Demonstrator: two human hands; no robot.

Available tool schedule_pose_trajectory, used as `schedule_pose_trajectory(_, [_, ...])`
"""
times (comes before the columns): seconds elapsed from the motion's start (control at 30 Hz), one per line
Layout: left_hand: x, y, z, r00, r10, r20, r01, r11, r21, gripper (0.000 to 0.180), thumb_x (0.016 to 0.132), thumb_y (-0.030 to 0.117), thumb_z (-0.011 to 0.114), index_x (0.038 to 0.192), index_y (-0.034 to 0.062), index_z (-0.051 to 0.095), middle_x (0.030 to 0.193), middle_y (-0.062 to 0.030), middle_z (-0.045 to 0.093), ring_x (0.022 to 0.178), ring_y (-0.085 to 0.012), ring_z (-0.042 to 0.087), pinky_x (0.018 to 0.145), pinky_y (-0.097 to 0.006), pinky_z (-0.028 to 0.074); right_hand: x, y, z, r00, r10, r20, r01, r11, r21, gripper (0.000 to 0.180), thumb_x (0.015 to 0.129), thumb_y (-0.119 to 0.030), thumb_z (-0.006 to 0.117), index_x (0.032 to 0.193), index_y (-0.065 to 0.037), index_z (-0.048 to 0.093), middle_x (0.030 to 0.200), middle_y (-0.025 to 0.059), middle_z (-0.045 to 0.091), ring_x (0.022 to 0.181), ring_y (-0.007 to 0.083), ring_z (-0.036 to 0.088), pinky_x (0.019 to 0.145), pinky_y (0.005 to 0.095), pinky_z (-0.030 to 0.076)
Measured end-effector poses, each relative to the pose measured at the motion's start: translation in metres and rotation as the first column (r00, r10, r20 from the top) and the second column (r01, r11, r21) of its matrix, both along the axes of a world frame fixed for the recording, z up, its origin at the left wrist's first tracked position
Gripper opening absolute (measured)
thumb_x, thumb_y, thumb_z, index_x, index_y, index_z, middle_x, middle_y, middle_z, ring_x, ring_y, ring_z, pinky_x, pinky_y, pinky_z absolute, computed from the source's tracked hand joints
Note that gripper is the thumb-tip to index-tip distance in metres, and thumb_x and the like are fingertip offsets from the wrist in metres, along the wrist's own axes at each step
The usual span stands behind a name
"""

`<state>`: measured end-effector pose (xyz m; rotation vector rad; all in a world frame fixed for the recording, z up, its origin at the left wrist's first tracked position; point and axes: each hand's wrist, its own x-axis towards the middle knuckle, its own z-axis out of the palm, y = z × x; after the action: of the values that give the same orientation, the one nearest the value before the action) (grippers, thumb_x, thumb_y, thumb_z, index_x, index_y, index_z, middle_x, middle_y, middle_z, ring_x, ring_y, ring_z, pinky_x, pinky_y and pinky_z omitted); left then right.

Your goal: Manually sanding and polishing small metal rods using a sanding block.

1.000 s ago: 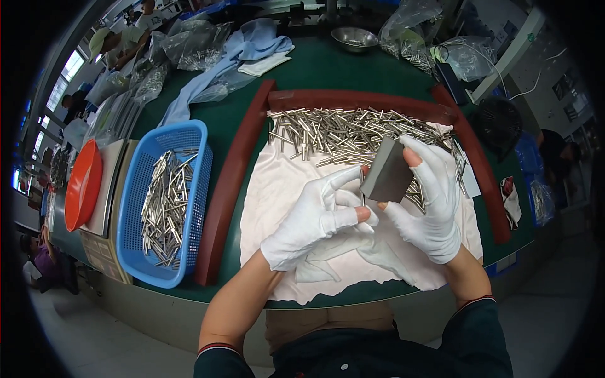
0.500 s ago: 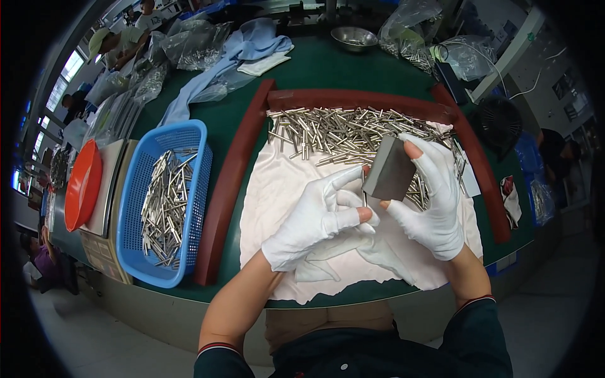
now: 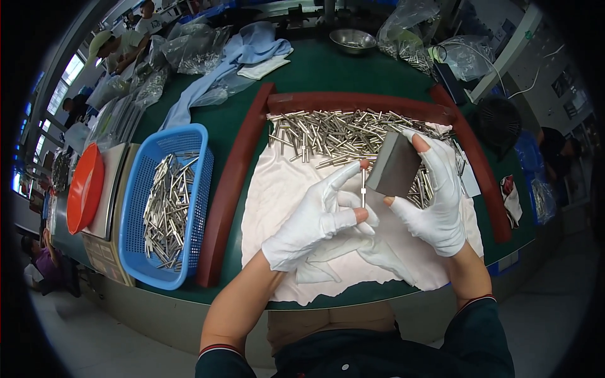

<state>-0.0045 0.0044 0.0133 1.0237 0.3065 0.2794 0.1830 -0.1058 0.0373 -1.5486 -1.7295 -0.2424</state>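
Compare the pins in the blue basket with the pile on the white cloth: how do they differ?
The basket pins lie mostly lengthwise inside the blue basket; the pile is scattered crisscross on the white cloth. The pile spreads wider. Both look like shiny metal pins.

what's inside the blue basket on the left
The blue basket holds a loose heap of metal rods, much like the pile on the white cloth. The heap covers its bottom.

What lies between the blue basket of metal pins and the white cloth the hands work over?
In the head view, a dark red raised rail on green tabletop runs between the blue basket and the white cloth.
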Motion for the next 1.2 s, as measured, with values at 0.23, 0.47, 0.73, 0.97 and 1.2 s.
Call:
schedule_pose_trajectory(0.23, [0.0,0.002,0.002,1.0,0.016,0.018,-0.016,1.0,-0.013,0.084,0.082,0.018,0.074,0.148,0.002,0.025,0.088,-0.0156,0.067,0.079,-0.0192,0.067,0.078,-0.029,0.052,-0.001,0.001,-0.003,1.0,0.017,-0.001,-0.017,1.0,-0.022,0.091,0.053,-0.006,0.08,0.137,-0.005,0.045,0.129,0.0124,0.053,0.113,0.0311,0.049,0.096,0.0398,0.042])
schedule_pose_trajectory(0.47, [-0.002,0.002,0.002,0.999,0.017,0.036,-0.016,0.999,-0.037,0.08,0.084,0.017,0.072,0.148,0.0012,0.026,0.088,-0.0166,0.067,0.079,-0.019,0.067,0.077,-0.028,0.053,-0.004,0.001,-0.005,1.0,0.008,0.0,-0.008,1.0,-0.019,0.091,0.053,-0.004,0.08,0.136,-0.006,0.045,0.129,0.0125,0.053,0.113,0.0307,0.049,0.096,0.0397,0.042])
schedule_pose_trajectory(0.73, [-0.001,0.001,0.002,0.999,0.022,0.039,-0.019,0.996,-0.088,0.081,0.084,0.018,0.073,0.147,0.0003,0.025,0.089,-0.0162,0.068,0.079,-0.0189,0.067,0.076,-0.028,0.053,-0.006,0.001,-0.01,0.997,-0.011,-0.07,0.009,1.0,-0.026,0.087,0.053,-0.004,0.08,0.134,-0.005,0.048,0.129,0.0131,0.052,0.114,0.0298,0.049,0.096,0.0389,0.043])
schedule_pose_trajectory(0.97, [0.0,-0.001,0.002,0.998,0.036,0.056,-0.028,0.989,-0.144,0.086,0.082,0.02,0.076,0.147,0.0004,0.025,0.091,-0.0146,0.068,0.08,-0.0192,0.067,0.076,-0.027,0.053,-0.009,0.0,-0.007,0.998,-0.04,-0.055,0.04,0.999,-0.005,0.085,0.053,-0.005,0.08,0.133,-0.005,0.049,0.128,0.0123,0.053,0.114,0.0296,0.049,0.096,0.0391,0.042])
schedule_pose_trajectory(1.2, [0.002,-0.003,0.002,0.996,0.078,0.053,-0.067,0.983,-0.173,0.084,0.081,0.02,0.077,0.146,0.0003,0.028,0.088,-0.0117,0.066,0.078,-0.0186,0.065,0.077,-0.029,0.053,-0.012,0.001,-0.009,0.985,-0.083,0.153,0.069,0.993,0.093,0.084,0.051,-0.004,0.078,0.132,-0.006,0.051,0.13,0.0121,0.053,0.109,0.0307,0.049,0.091,0.0397,0.042])
